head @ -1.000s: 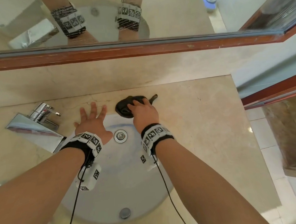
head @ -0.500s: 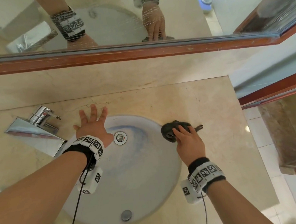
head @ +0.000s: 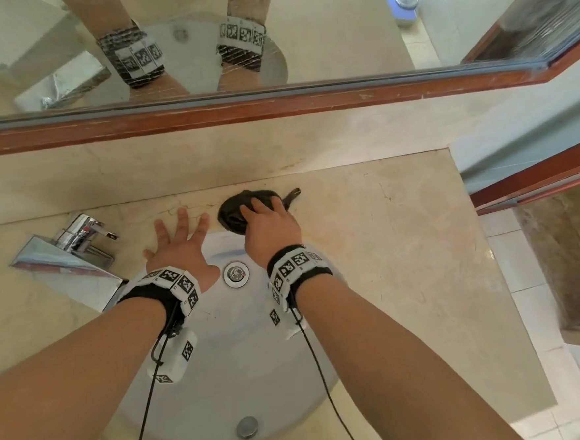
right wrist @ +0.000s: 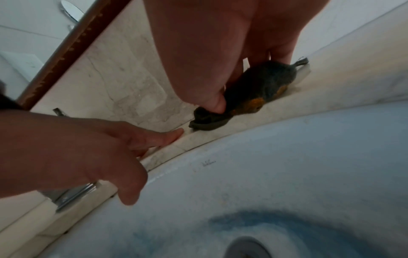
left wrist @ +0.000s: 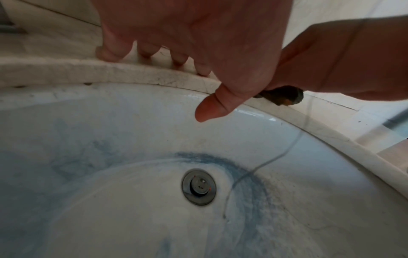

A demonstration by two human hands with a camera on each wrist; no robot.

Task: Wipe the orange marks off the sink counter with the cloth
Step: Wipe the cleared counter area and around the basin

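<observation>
A dark cloth [head: 233, 217] lies bunched on the beige sink counter [head: 386, 247], just behind the basin's back rim. My right hand [head: 264, 214] grips it from above. In the right wrist view the thumb [right wrist: 217, 103] pinches the cloth [right wrist: 269, 78], which carries an orange stain [right wrist: 256, 104] on its underside. My left hand [head: 179, 234] lies flat with spread fingers on the counter just left of the cloth, thumb over the basin [left wrist: 207, 111]. No distinct orange mark shows on the bare counter.
The white basin [head: 243, 360] has blue smears around its drain [head: 236, 273]. A chrome faucet [head: 74, 245] stands at the left. A mirror in a wooden frame [head: 274, 107] runs above the backsplash. The counter ends at the right, with tiled floor [head: 525, 272] beyond.
Half a second ago my right hand held the cloth at the basin's right rim; it has swept back left to the rear rim, where it was a second ago. The left hand stayed put.
</observation>
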